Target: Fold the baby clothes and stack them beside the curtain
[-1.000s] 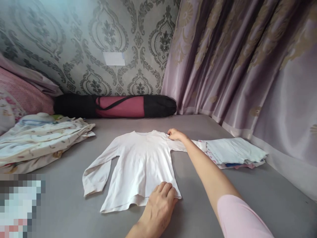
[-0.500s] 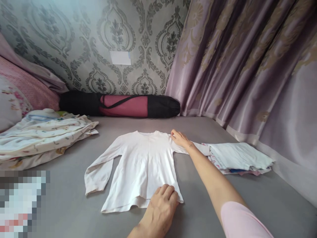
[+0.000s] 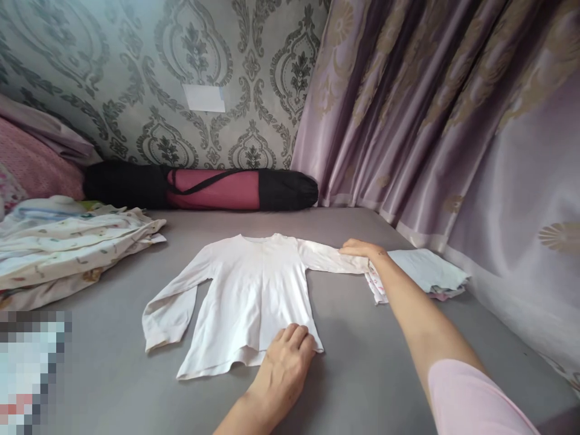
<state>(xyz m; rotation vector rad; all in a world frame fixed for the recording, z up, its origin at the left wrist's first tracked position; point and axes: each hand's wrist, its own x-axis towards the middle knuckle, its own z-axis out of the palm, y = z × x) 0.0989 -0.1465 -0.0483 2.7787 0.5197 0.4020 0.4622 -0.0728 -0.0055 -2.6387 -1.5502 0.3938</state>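
A white long-sleeved shirt (image 3: 258, 290) lies spread on the grey surface, its neckline toward the wall. At the lower right hem is my left hand (image 3: 287, 359), fingers curled over the fabric and closed on it; the thumb is hidden. My right hand (image 3: 362, 249) reaches out to the right sleeve and rests on it near the cuff, fingers stretched out. The left sleeve (image 3: 174, 305) slants outward and down, with a fold along it. Beside my right hand, a stack of folded clothes (image 3: 428, 270) is partly hidden by my forearm.
Rumpled patterned cloths (image 3: 81, 241) are heaped at the left. A long black and dark-pink bag (image 3: 212, 188) lies against the patterned wall (image 3: 251, 66). Purple curtains (image 3: 385, 109) hang down the right side. A pixelated patch covers the lower left corner.
My right hand has slid outward along the sleeve, from near the shoulder to near the cuff. The left hand stays on the hem. The view has turned slightly right.
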